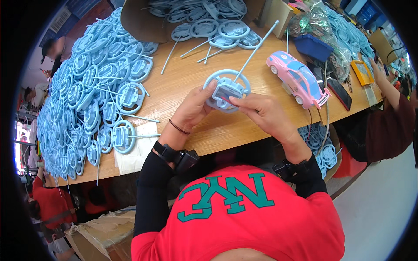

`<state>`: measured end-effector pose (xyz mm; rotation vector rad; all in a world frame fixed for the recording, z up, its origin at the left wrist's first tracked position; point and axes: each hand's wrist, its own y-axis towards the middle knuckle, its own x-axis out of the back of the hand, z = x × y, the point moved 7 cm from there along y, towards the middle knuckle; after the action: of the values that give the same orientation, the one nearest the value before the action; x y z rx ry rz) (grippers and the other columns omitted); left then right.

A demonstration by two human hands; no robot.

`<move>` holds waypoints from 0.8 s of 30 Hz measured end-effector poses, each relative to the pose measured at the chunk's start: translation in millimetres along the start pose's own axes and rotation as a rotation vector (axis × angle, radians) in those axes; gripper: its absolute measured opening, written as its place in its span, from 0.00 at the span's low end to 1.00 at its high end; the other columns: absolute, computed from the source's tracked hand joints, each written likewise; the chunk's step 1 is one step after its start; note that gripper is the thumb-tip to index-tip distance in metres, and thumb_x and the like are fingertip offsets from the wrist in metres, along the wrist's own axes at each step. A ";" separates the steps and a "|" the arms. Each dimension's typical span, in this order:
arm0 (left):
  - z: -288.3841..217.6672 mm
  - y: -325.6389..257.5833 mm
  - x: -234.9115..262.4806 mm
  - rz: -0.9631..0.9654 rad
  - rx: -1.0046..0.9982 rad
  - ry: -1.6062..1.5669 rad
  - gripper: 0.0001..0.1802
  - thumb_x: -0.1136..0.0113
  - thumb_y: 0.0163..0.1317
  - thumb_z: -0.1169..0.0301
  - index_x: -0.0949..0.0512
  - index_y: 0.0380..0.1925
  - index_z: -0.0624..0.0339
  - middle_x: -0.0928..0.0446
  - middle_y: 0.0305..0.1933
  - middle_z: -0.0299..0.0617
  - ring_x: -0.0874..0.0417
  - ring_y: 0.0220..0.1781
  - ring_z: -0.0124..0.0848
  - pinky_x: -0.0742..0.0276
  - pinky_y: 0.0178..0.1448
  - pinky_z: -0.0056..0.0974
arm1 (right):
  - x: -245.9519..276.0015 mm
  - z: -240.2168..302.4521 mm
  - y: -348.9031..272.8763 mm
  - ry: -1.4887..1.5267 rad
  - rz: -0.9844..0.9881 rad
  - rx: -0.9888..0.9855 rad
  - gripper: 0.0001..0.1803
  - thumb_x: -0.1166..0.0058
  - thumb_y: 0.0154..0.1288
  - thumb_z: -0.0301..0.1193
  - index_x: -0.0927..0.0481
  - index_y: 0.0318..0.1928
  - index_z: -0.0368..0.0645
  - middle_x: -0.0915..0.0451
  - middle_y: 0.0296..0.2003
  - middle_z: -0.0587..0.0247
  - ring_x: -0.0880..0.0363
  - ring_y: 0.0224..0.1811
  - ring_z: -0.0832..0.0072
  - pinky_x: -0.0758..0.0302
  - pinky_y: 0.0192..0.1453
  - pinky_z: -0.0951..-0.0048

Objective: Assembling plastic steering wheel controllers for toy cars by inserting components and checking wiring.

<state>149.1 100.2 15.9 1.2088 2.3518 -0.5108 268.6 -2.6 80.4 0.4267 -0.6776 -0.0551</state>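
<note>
My left hand (198, 104) grips a light-blue toy steering-wheel remote (227, 90) by its left rim, the thumb on top. Its long straight antenna rod slants up to the far right. A rectangular recess in the middle of the wheel faces up. Over the lower right of this recess, my right hand (261, 114) is closed in a pinch, thumb against forefinger. Something small and reddish shows at those fingertips, too small to name. A pink toy car (298, 80) with blue windows rests on the wooden table (183, 82), right of the wheel.
A high pile of similar wheels (87, 87) covers the table's left. An open cardboard box (139, 21) holds more at the back. Right stand a blue bin (313, 48), a dark phone (339, 93), a yellow frame (362, 73) and a co-worker's arm (385, 82).
</note>
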 end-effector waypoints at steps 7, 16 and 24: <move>-12.4 -6.0 14.3 -0.153 -0.061 0.226 0.22 0.49 0.69 0.57 0.28 0.54 0.63 0.21 0.49 0.43 0.19 0.49 0.32 0.23 0.54 0.37 | -2.0 -4.6 1.3 -0.046 -0.020 -0.022 0.16 0.44 0.61 0.25 0.18 0.50 0.48 0.20 0.30 0.56 0.21 0.33 0.61 0.26 0.37 0.65; -181.5 -276.5 -14.3 -1.095 -1.822 0.432 0.38 0.48 0.61 0.40 0.34 0.61 0.58 0.33 0.65 0.51 0.29 0.64 0.46 0.29 0.65 0.45 | 7.8 -33.3 -26.5 0.093 -0.034 -0.141 0.17 0.44 0.61 0.24 0.19 0.51 0.46 0.21 0.28 0.55 0.23 0.31 0.62 0.28 0.36 0.68; -205.2 -195.2 14.8 -0.494 -1.421 0.488 0.34 0.58 0.66 0.55 0.39 0.59 0.78 0.32 0.60 0.66 0.29 0.63 0.56 0.23 0.58 0.47 | 6.6 -53.8 -54.1 0.189 -0.009 -0.248 0.16 0.45 0.62 0.25 0.19 0.51 0.42 0.17 0.37 0.53 0.19 0.37 0.65 0.26 0.42 0.72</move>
<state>-64.5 107.4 202.3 0.0486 2.4017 1.2810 311.7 -33.6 25.3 0.1927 -0.4756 -0.1048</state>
